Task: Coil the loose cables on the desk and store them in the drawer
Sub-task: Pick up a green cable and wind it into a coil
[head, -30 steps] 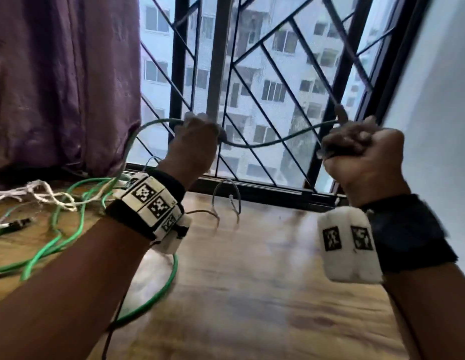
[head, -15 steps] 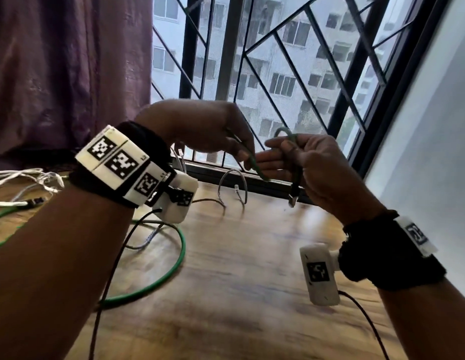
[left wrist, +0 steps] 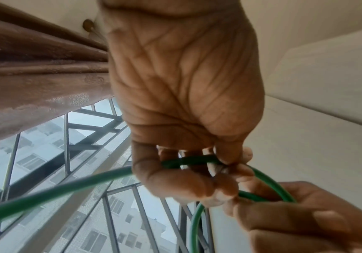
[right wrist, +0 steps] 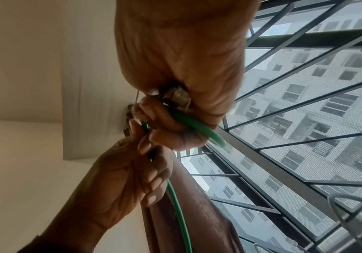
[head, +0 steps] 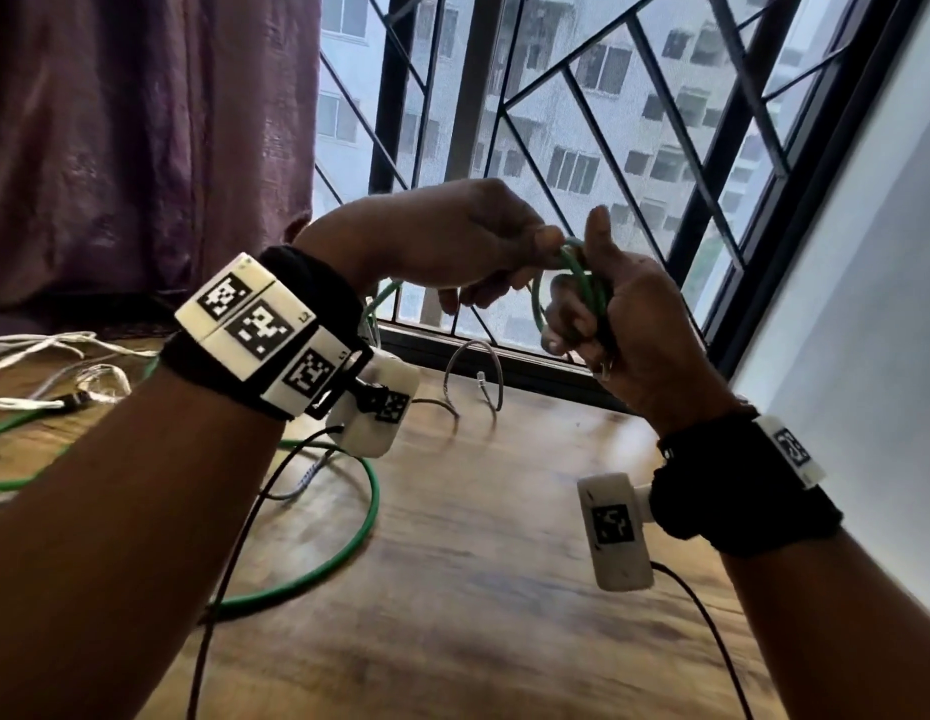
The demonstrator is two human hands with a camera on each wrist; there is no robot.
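Both hands are raised together in front of the window, above the wooden desk. My right hand grips a small loop of the green cable, fingers curled round it. In the right wrist view the green cable and its clear plug sit inside that fist. My left hand pinches the same cable right beside the loop. The left wrist view shows the green cable passing between the left thumb and fingers. The rest of the cable trails down in a wide curve on the desk.
A thin grey cable arches up near the window sill. White cables lie tangled at the desk's far left, under a purple curtain. A barred window stands behind the hands and a white wall on the right. No drawer is in view.
A second ago my hands were apart with the green cable stretched between them. They have come together, and a small loop now sits in my right hand.
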